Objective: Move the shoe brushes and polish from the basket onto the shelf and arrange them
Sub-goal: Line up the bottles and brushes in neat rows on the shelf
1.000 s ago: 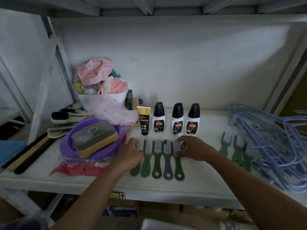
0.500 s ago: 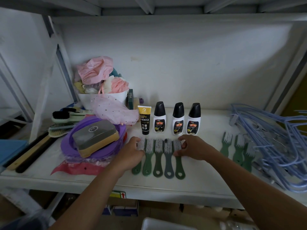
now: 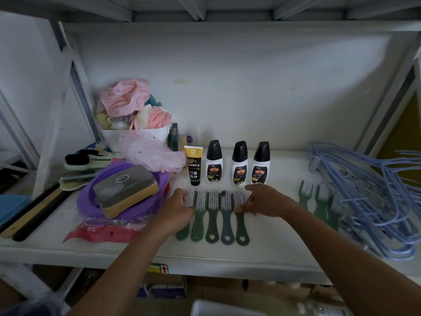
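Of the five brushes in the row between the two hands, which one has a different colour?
The fourth brush from the left: its handle is grey, while the other four brushes have dark green handles.

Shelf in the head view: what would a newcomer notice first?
Five brushes lie side by side at the front of the shelf, the left hand and right hand touching the row's two ends. Behind them stand three black-capped bottles and a yellow-and-black tube; a heap of blue hangers fills the right end.
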Tool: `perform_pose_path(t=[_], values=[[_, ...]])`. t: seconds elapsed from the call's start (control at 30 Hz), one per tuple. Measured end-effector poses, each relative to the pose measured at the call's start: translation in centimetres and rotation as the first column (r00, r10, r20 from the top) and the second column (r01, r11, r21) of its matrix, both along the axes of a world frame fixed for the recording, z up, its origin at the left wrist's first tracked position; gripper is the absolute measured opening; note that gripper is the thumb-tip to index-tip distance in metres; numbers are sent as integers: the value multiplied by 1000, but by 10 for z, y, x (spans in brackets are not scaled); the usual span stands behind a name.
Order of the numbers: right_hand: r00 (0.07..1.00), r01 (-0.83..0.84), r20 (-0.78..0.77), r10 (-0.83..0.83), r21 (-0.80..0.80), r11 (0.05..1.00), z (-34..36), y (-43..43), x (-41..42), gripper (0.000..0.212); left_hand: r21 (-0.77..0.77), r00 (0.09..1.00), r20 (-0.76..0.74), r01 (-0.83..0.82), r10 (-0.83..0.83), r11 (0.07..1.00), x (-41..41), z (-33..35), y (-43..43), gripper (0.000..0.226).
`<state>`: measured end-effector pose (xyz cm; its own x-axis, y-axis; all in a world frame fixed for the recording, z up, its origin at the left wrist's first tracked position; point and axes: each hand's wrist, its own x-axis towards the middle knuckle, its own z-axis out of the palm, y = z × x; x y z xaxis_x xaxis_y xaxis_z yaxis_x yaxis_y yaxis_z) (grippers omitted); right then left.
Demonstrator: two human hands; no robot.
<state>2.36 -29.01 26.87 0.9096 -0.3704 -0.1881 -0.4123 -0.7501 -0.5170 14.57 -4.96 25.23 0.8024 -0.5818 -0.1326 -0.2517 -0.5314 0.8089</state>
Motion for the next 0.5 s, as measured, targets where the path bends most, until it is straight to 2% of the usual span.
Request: perform_pose_path(t=[0.07, 0.13, 0.2, 0.27, 0.3, 0.37, 0.5], values=[[998, 49, -43, -51, -30, 998, 8, -11, -7, 80, -4, 1000, 22, -4, 4, 1000, 0, -1, -2, 47], [989, 141, -11, -144, -148, 979, 12, -30, -19, 46, -11, 999, 47, -3, 3, 1000, 0, -2, -4, 46], [949, 313, 87, -303, -373, 873, 16, -48, -35, 17, -15, 997, 78, -17, 18, 1000, -2, -2, -6, 44], [914, 392, 141, -380, -541, 744, 17, -65, -49, 22, -23, 992, 116, -36, 38, 999, -4, -3, -7, 44], [913, 386, 128, -388, -584, 715, 17, -71, -53, 25, -23, 990, 131, -41, 44, 999, -5, -2, -7, 44], [913, 354, 67, -403, -625, 696, 13, -79, -57, 24, -23, 987, 151, -46, 49, 999, -5, -1, -6, 46], [913, 337, 37, -407, -633, 697, 2, -85, -54, 5, -20, 985, 165, -43, 46, 999, -4, -3, -6, 48]])
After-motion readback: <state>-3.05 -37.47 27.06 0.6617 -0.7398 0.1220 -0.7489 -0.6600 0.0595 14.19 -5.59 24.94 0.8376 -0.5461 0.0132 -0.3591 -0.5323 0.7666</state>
